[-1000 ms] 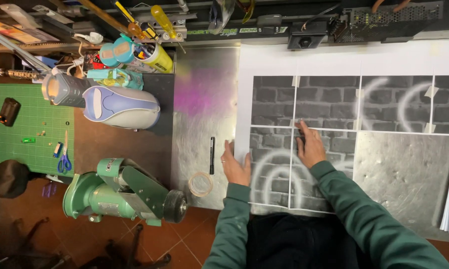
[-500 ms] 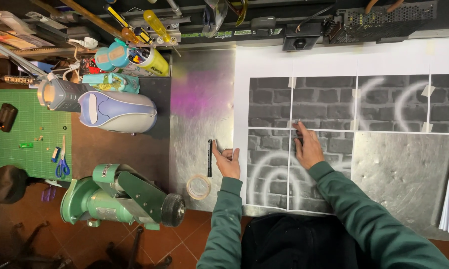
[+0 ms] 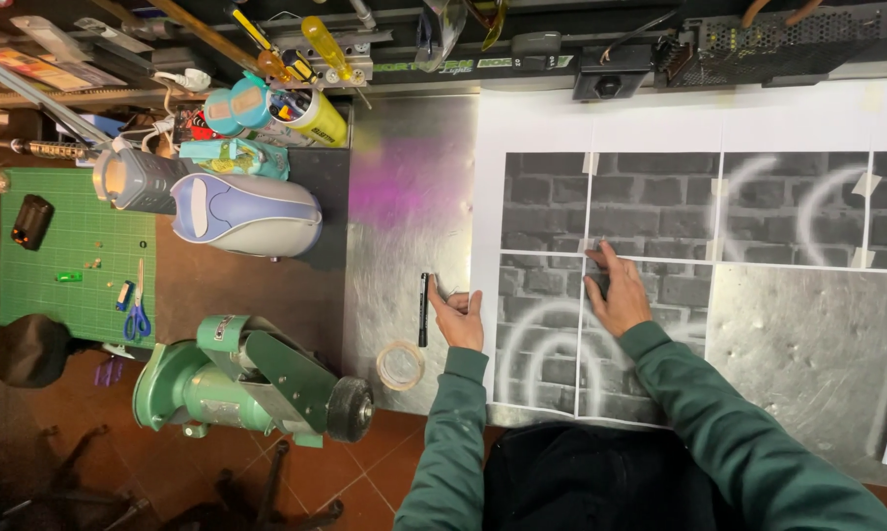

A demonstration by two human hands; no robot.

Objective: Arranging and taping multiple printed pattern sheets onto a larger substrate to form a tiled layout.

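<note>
On the steel bench, the left hand and right hand lie flat and open, pinning the thin grey brick-print paper sheets; a slim black marker pen lies at nine o'clock. The paper looks light, floppy and easily torn, best lifted by its edges.

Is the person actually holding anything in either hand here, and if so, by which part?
Nothing is gripped. The left hand rests at the left edge of the brick-pattern sheet, beside a black marker; the right hand presses flat on the sheets.

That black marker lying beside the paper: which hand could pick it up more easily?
Probably the left hand: its fingers lie at the paper's edge, right beside the black marker. The right hand presses flat on the brick-pattern sheets, farther away.
</note>
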